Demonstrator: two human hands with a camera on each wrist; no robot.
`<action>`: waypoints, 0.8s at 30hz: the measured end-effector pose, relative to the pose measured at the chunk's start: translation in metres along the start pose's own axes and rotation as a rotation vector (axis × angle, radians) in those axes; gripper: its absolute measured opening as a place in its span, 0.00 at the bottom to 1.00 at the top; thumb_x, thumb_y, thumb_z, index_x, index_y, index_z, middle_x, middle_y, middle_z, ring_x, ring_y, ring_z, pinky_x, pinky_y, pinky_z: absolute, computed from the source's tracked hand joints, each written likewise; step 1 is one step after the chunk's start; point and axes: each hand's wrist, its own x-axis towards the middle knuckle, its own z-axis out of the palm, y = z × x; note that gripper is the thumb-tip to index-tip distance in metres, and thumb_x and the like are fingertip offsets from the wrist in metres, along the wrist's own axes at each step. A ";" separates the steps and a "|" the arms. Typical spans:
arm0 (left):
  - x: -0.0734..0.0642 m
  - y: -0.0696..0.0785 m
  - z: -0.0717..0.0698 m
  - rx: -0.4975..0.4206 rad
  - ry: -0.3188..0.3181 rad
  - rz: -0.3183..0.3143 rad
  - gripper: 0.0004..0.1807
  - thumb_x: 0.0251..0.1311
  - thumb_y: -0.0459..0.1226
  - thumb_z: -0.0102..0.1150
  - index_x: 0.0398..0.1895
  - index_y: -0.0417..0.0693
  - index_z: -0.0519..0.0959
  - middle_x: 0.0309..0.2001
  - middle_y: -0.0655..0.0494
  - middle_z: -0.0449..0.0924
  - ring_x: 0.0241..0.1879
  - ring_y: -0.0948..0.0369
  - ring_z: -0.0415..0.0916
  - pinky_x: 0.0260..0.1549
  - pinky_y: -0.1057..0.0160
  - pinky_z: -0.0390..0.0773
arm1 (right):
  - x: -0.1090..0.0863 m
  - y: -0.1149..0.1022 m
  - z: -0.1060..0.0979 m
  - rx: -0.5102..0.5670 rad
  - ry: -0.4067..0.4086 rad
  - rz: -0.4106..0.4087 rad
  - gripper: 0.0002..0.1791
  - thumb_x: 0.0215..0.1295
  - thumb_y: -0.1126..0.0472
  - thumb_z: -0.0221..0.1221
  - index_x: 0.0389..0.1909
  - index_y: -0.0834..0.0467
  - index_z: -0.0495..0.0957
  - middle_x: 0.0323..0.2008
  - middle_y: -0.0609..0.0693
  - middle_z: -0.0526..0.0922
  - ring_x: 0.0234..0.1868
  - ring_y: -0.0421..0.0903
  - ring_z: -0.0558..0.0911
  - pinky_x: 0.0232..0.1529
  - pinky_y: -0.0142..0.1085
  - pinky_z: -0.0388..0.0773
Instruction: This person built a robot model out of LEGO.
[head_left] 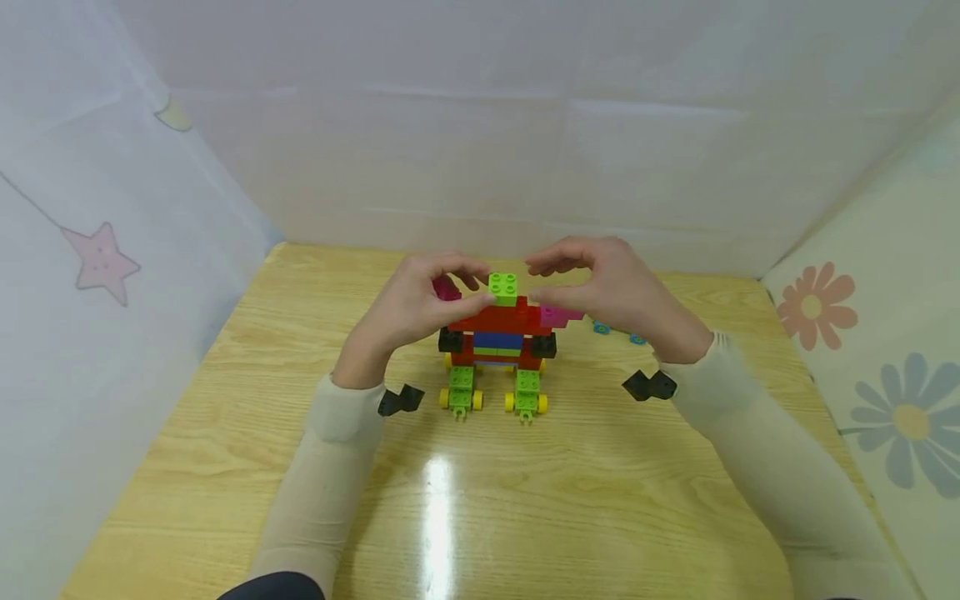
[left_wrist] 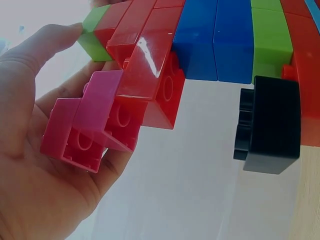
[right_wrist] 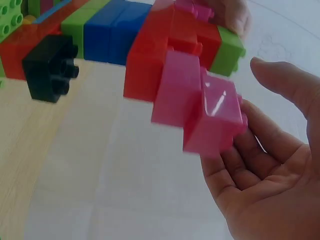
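Note:
A tall toy-brick figure (head_left: 498, 321) stands on the table on two green feet with yellow wheels. A lime-green brick (head_left: 502, 286) tops it, with red and blue bricks below. My left hand (head_left: 420, 304) pinches that green brick at its left side, thumb in front and index finger behind. Pink bricks (left_wrist: 95, 115) stick out beside the left palm. To the right, my right hand (head_left: 603, 279) stands apart from the green brick, thumb and fingers spread, nothing between them. Its fingers pass behind the other pink bricks (right_wrist: 200, 105) in the right wrist view. A black brick (left_wrist: 275, 125) juts from the body.
Behind the right hand, small blue wheeled pieces (head_left: 618, 332) lie on the wooden table (head_left: 585, 500). A pale cloth wall (head_left: 480, 167) rises at the table's back edge, with printed cloth at both sides. Black tags (head_left: 650, 385) sit at both cuffs.

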 end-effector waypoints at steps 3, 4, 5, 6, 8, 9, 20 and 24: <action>0.000 0.001 -0.001 0.000 -0.003 -0.005 0.17 0.72 0.44 0.77 0.60 0.50 0.91 0.54 0.53 0.91 0.37 0.55 0.84 0.38 0.62 0.85 | -0.003 0.007 -0.011 0.024 0.025 0.022 0.21 0.74 0.49 0.74 0.65 0.46 0.89 0.63 0.48 0.90 0.66 0.49 0.83 0.76 0.61 0.75; 0.000 0.001 -0.001 0.003 -0.002 -0.006 0.17 0.72 0.44 0.77 0.60 0.50 0.91 0.54 0.53 0.91 0.37 0.56 0.84 0.38 0.62 0.85 | -0.005 0.010 -0.014 0.030 0.031 0.035 0.21 0.74 0.49 0.74 0.65 0.46 0.88 0.63 0.48 0.90 0.66 0.50 0.83 0.76 0.61 0.75; 0.000 0.002 -0.001 0.005 -0.002 -0.007 0.17 0.72 0.44 0.77 0.60 0.50 0.91 0.54 0.53 0.91 0.37 0.56 0.84 0.38 0.62 0.85 | -0.006 0.014 -0.018 0.038 0.037 0.050 0.22 0.75 0.49 0.74 0.66 0.46 0.88 0.63 0.48 0.90 0.67 0.50 0.82 0.76 0.61 0.74; 0.000 0.002 -0.001 0.008 -0.001 -0.005 0.17 0.72 0.44 0.77 0.60 0.50 0.91 0.54 0.53 0.91 0.37 0.56 0.84 0.38 0.62 0.85 | -0.007 0.018 -0.021 0.043 0.041 0.067 0.22 0.75 0.48 0.74 0.66 0.46 0.88 0.64 0.48 0.90 0.67 0.49 0.82 0.76 0.60 0.74; 0.000 0.003 -0.001 0.012 -0.002 -0.004 0.17 0.72 0.44 0.77 0.60 0.50 0.91 0.54 0.54 0.91 0.37 0.56 0.84 0.37 0.62 0.85 | -0.010 0.028 -0.026 0.048 0.048 0.096 0.24 0.75 0.46 0.74 0.67 0.46 0.87 0.64 0.48 0.89 0.68 0.49 0.82 0.76 0.59 0.75; 0.000 0.003 -0.001 0.012 -0.002 -0.005 0.17 0.72 0.44 0.77 0.60 0.50 0.91 0.53 0.54 0.91 0.37 0.56 0.84 0.37 0.62 0.85 | -0.011 0.033 -0.028 0.048 0.050 0.106 0.24 0.75 0.46 0.74 0.68 0.46 0.86 0.65 0.48 0.89 0.68 0.49 0.82 0.75 0.58 0.75; 0.001 0.002 -0.002 -0.002 0.001 -0.005 0.17 0.72 0.43 0.77 0.59 0.51 0.91 0.53 0.53 0.92 0.36 0.56 0.84 0.37 0.63 0.85 | -0.017 0.092 -0.040 0.055 0.092 0.203 0.27 0.79 0.48 0.71 0.72 0.53 0.83 0.70 0.56 0.86 0.66 0.49 0.81 0.70 0.45 0.76; 0.001 0.001 -0.002 -0.003 0.002 0.000 0.17 0.72 0.43 0.77 0.59 0.50 0.91 0.53 0.53 0.92 0.36 0.56 0.84 0.36 0.63 0.85 | -0.017 0.125 -0.040 0.065 0.071 0.247 0.30 0.79 0.48 0.70 0.76 0.54 0.79 0.74 0.59 0.83 0.71 0.53 0.79 0.75 0.52 0.75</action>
